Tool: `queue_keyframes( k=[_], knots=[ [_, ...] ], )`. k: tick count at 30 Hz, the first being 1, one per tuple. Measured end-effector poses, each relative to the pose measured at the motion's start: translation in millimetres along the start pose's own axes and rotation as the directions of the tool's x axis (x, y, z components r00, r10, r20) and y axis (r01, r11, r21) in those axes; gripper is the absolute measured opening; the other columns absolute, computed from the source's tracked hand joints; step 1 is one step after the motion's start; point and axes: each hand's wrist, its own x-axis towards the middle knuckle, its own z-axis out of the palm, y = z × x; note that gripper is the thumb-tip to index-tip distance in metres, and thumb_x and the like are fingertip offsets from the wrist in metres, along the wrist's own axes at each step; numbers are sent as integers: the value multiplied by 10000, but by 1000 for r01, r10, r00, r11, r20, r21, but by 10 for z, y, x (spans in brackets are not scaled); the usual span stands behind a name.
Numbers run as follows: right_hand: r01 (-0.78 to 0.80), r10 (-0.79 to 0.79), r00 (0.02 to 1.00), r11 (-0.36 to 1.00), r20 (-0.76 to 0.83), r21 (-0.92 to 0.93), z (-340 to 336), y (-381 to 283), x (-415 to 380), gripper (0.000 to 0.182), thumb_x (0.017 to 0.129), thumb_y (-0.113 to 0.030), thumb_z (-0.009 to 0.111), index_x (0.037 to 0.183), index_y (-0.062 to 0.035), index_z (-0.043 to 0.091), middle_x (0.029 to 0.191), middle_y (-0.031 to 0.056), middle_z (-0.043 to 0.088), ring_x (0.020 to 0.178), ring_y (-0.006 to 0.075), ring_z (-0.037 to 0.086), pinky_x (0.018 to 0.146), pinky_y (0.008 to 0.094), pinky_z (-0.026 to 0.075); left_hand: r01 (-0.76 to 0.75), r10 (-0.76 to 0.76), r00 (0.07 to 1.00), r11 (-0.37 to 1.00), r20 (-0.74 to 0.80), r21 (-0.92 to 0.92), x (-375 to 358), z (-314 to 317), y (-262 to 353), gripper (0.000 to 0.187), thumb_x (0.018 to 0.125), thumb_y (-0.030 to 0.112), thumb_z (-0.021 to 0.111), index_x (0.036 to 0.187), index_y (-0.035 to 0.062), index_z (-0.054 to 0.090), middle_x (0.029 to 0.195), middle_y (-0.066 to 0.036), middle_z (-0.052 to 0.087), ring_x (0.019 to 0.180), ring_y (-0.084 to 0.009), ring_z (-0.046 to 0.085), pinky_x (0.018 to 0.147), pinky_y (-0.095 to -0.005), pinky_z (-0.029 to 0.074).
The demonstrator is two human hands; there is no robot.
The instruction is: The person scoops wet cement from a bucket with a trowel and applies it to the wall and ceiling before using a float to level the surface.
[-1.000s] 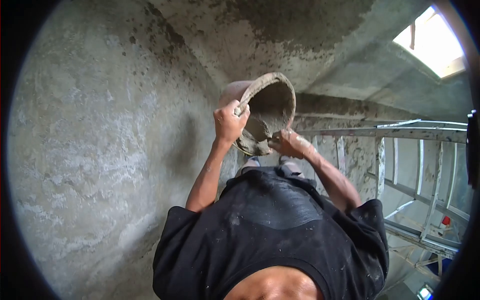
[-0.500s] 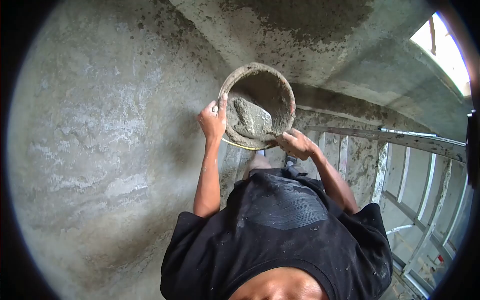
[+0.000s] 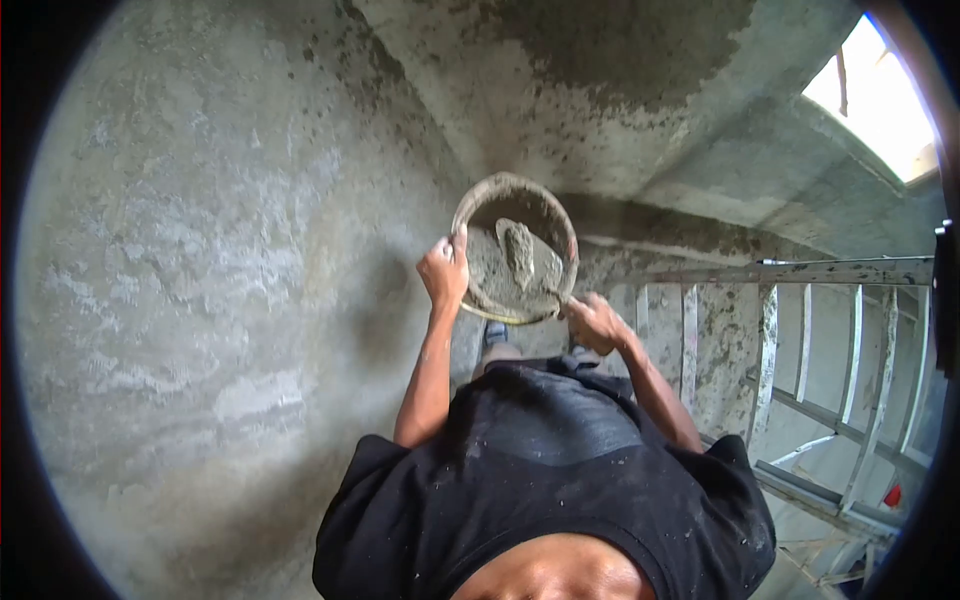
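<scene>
A round bucket (image 3: 510,182) with a mortar-caked rim is held in front of my body, its mouth tipped toward me. My left hand (image 3: 443,268) is closed on the left side of the rim, thumb over the edge. At the lower right of the rim, my right hand (image 3: 597,323) is wrapped round the handle of a trowel; the handle is mostly covered by the fingers. The trowel's flat blade (image 3: 547,266) lies inside the bucket, carrying a lump of grey mortar (image 3: 520,252). More wet mortar (image 3: 487,272) coats the bucket's inside.
A rough plastered wall (image 3: 220,250) fills the left side. A metal ladder-like frame (image 3: 767,345) stands at the right, splattered with mortar. Above is a surface with a dark damp patch (image 3: 620,45), and a bright opening (image 3: 875,95) is at the upper right. My feet show below the bucket.
The bucket and both hands have moved lower in view, closer to my body. The trowel blade has turned inside the bucket, and the mortar lump on it now looks narrower.
</scene>
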Motion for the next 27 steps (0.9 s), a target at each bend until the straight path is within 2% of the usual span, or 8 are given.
queue_keyframes(
  k=[6,8,12,14,16,21,25,27],
  knots=[
    [234,-241,966,657,-95,717,526,-298,308,270,857,-251,372,921,-39,526,671,55,524,496,127,481,421,265,388,-5,20,994,990,107,-139,214,-182,-532,606,832,564,477,725,-18,606,651,-259,559,663,-428,554,631,-453,428],
    [481,-174,874,429,-453,764,561,-736,391,234,865,-245,362,939,-55,477,702,53,523,519,127,485,423,263,394,-30,49,985,992,163,-119,332,-280,-705,583,835,543,490,696,-14,590,633,-251,553,643,-426,550,612,-454,426],
    [850,-43,473,285,-880,443,180,-1666,437,317,874,-363,356,971,-82,463,774,39,516,557,117,489,480,252,427,-172,188,968,979,169,-105,419,-481,-913,516,845,430,555,567,-3,515,535,-212,516,522,-387,531,505,-444,399],
    [967,-81,143,223,-986,122,-83,-2090,428,270,871,-320,393,953,-69,451,808,45,507,574,125,500,474,258,442,-200,216,966,972,141,-121,456,-540,-1031,516,842,422,563,550,0,504,530,-214,504,500,-380,514,502,-439,389],
    [901,-216,-296,259,-930,-347,-399,-2462,411,247,862,-261,439,978,-44,410,811,61,501,597,148,519,490,301,466,-183,200,966,977,163,-112,479,-608,-1140,518,843,419,562,547,0,496,527,-217,498,492,-379,503,504,-436,385],
    [658,-180,-664,321,-726,-681,-733,-3466,493,312,863,-230,466,1034,-9,328,786,95,512,619,179,534,542,310,480,-110,123,982,990,144,-93,417,-772,-1308,493,851,397,557,589,-20,520,581,-235,526,543,-391,528,525,-441,397],
    [432,-326,-756,404,-568,-806,-934,-3725,1495,271,881,-170,454,1049,31,385,826,120,489,721,211,515,626,301,453,-73,82,992,993,98,-90,344,-827,-1409,479,849,397,558,619,-23,546,599,-237,539,572,-401,543,535,-447,409],
    [376,-434,-466,691,-771,-617,-627,-3716,2461,350,899,-135,427,1167,72,341,1046,188,446,930,267,477,786,338,412,-8,17,990,998,140,-62,286,-882,-1390,472,845,407,559,657,-26,576,632,-242,560,607,-404,564,555,-449,425]
  ],
)
